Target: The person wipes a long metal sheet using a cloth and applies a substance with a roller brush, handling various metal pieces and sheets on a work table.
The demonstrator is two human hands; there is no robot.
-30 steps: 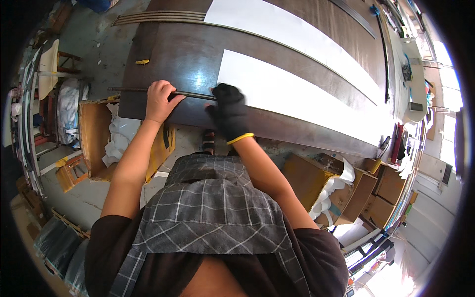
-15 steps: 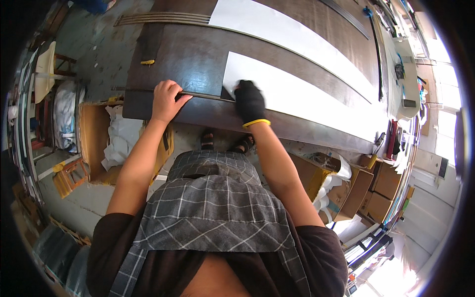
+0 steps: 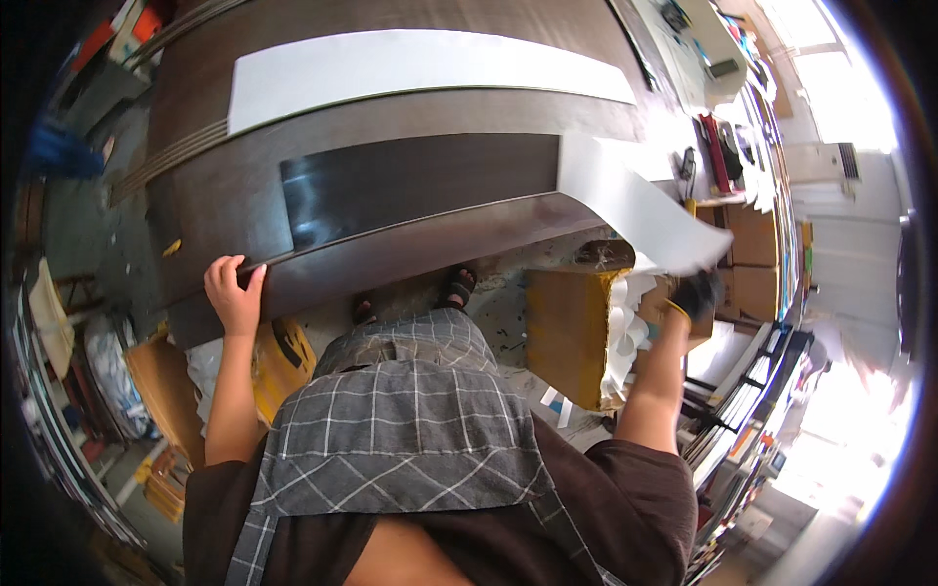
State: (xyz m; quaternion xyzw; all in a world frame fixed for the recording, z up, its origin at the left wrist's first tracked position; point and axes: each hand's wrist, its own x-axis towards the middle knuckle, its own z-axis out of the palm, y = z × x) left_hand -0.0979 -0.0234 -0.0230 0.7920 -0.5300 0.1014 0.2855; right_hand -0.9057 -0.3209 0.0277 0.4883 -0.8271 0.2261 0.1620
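My bare left hand [image 3: 234, 295] pinches a thin dark bar at the near left of the brown table [image 3: 220, 223]. From there the bar's line runs right along a glossy dark strip [image 3: 430, 181]. Far out to the right, my right hand [image 3: 698, 295], in a black glove with a yellow cuff, is closed on the end of a white sheet [image 3: 635, 200]. The glove is blurred by motion. The sheet curls off the table's near edge, its other end still lying over the right part of the strip.
Another white sheet [image 3: 430, 63] lies farther back, with thin rods [image 3: 176, 161] sticking out at its left. Below the table's edge stand a cardboard box [image 3: 572, 332] of white scraps at right and another box [image 3: 161, 386] at left. Shelving lines the right side.
My right hand has swung far to the right, drawing the white sheet back and baring the glossy dark strip. The view has shifted too. My left hand keeps its grip on the bar.
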